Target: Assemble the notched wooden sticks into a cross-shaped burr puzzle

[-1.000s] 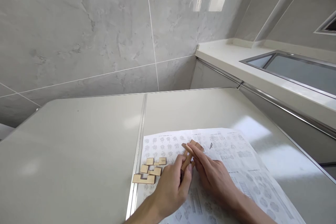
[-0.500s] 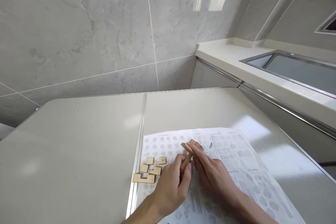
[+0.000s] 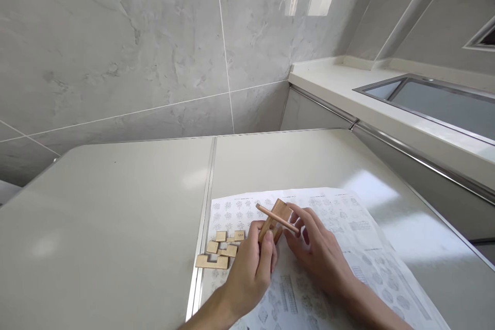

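My left hand [image 3: 253,263] is closed around a notched wooden puzzle block [image 3: 284,209], its thumb pressed on the near side. Across the block's face slants a thin wooden bar [image 3: 273,215], its far end sticking out to the upper left. My right hand [image 3: 319,250] is beside the bar's lower right end, fingers curved and apart; whether a fingertip touches the bar is hard to make out. Left of my left hand lie several loose wooden puzzle pieces, among them a U-notched piece [image 3: 212,265] and a smaller notched piece [image 3: 229,251].
A large printed sheet [image 3: 386,268] with rows of small diagrams lies under my hands. The pale table [image 3: 116,227] has a metal seam [image 3: 207,206] running beside the paper. Behind stands a grey tiled wall [image 3: 154,36]; at right, a counter [image 3: 328,75] with a sink [image 3: 433,95].
My right hand has drawn slightly right and its fingers have spread off the block. The thin bar now shows along its length, across the block. The loose pieces stay put.
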Demonstrator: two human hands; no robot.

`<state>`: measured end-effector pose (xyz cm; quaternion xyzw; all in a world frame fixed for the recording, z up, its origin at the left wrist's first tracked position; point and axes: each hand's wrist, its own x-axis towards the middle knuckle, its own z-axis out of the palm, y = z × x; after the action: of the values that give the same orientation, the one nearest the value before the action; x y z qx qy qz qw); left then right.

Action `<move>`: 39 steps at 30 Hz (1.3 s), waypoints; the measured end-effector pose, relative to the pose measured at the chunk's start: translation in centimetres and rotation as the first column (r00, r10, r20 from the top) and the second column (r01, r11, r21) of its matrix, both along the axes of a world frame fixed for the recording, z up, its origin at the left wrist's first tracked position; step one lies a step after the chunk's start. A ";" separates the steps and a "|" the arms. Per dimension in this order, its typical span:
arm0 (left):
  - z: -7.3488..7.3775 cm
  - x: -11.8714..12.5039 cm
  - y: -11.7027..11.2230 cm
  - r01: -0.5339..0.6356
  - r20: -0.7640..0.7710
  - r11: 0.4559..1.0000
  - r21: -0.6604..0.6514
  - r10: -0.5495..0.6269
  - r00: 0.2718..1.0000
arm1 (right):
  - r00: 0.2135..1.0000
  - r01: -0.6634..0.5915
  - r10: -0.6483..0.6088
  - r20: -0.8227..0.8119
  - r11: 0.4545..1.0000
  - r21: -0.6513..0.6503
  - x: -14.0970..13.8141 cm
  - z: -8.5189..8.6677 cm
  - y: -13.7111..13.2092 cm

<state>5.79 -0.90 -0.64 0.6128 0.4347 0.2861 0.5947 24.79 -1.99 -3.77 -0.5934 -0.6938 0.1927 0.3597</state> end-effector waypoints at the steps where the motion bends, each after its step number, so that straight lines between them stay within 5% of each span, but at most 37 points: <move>1: 0.1 0.0 0.0 -0.007 0.008 1.000 0.003 0.007 1.000 | 1.000 0.008 -0.008 0.006 1.000 0.004 0.0 0.1 0.1; 17: 0.3 0.2 0.1 -0.039 0.129 0.998 -0.056 0.046 0.991 | 0.989 -0.016 0.003 0.151 0.997 0.082 -0.3 -0.5 0.4; 25: 0.6 0.1 0.0 -0.032 0.130 0.997 -0.072 0.041 0.991 | 0.984 0.047 -0.060 -0.166 0.996 -0.078 0.1 0.4 0.5; 27: 0.6 0.1 0.0 -0.027 0.135 0.996 -0.084 0.039 0.990 | 0.918 -0.007 -0.056 -0.393 0.988 -0.157 0.4 0.9 0.7; 31: 0.7 0.0 0.0 -0.029 0.159 0.995 -0.092 0.044 0.986 | 0.633 -0.218 -0.105 -0.767 0.927 -0.306 1.0 1.7 1.1; 34: 0.8 0.0 0.0 -0.011 0.208 0.994 -0.112 0.035 0.978 | 0.522 -0.225 -0.178 -0.834 0.915 -0.336 1.4 2.2 1.3; 39: 1.2 -0.2 0.5 0.049 0.322 0.986 -0.159 0.005 0.947 | 0.456 -0.229 -0.267 -0.849 0.887 -0.401 1.8 2.3 1.5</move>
<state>5.54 -0.44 0.52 0.5115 0.3475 0.3382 0.7094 26.55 -0.46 -1.50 -0.4794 -0.3286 0.6279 0.5176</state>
